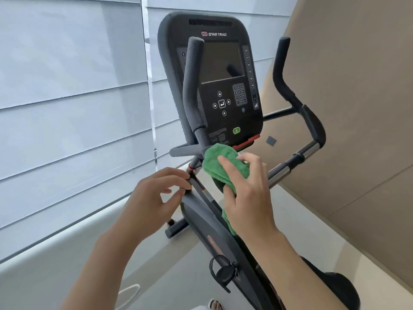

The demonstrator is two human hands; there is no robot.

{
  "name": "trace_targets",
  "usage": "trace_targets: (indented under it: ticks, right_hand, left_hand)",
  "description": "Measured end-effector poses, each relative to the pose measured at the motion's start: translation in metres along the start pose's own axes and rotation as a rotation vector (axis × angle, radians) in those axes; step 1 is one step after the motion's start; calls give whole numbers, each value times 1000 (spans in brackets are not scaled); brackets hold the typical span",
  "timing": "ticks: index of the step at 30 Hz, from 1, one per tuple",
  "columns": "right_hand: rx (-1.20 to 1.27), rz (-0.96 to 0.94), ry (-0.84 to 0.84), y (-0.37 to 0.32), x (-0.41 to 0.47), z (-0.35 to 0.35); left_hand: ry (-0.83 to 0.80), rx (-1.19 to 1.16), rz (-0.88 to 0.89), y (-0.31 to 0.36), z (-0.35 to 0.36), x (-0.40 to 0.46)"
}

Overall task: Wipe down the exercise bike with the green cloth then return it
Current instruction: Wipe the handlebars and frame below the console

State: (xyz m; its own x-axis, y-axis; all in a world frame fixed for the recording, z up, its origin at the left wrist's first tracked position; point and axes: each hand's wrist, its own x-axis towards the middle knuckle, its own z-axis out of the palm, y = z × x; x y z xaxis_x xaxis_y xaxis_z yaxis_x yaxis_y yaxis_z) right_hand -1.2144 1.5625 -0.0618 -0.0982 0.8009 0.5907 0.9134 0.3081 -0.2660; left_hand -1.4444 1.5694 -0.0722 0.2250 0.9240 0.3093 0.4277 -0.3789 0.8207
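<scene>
The exercise bike (pixel 201 222) fills the middle of the view, with a black console (pixel 223 63) on top and two upright black handlebars (pixel 192 86). My right hand (pixel 245 198) holds the green cloth (pixel 214 162) bunched against the bike's post just under the console. A tail of the cloth hangs below my palm. My left hand (pixel 154 193) is beside the post, fingers spread and curled, fingertips touching the frame and holding nothing.
White window blinds (pixel 73 108) cover the left side behind the bike, above a pale ledge (pixel 67 242). A tan wall (pixel 357 108) rises on the right. The bike's pedal (pixel 223 274) and black seat (pixel 339 287) are near the bottom.
</scene>
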Motion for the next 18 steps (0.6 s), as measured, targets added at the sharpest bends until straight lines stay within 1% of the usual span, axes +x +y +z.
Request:
trace_targets:
  ticks: [1, 4, 6, 9, 11, 14, 18]
  right_hand:
    - [-56, -52, -15, -7, 11, 7]
    - [-303, -201, -201, -19, 26, 35]
    - [-388, -271, -224, -15, 25, 42]
    - [-338, -330, -176, 0, 16, 43]
    - [-366, -389, -159, 9, 5, 44]
    - [-347, -464, -135, 25, -8, 44]
    - [-291, -610, -108, 62, -20, 35]
  left_hand:
    - [12, -8, 0, 0, -6, -3]
    - [46, -21, 17, 0, -19, -11]
    - [55, -33, 21, -1, -24, -16]
    - [70, -51, 21, -3, -27, -22]
    - [53, -55, 13, -2, -24, -23]
    - [25, -51, 9, 4, -17, -21]
    - [5, -34, 32, 10, -9, -14]
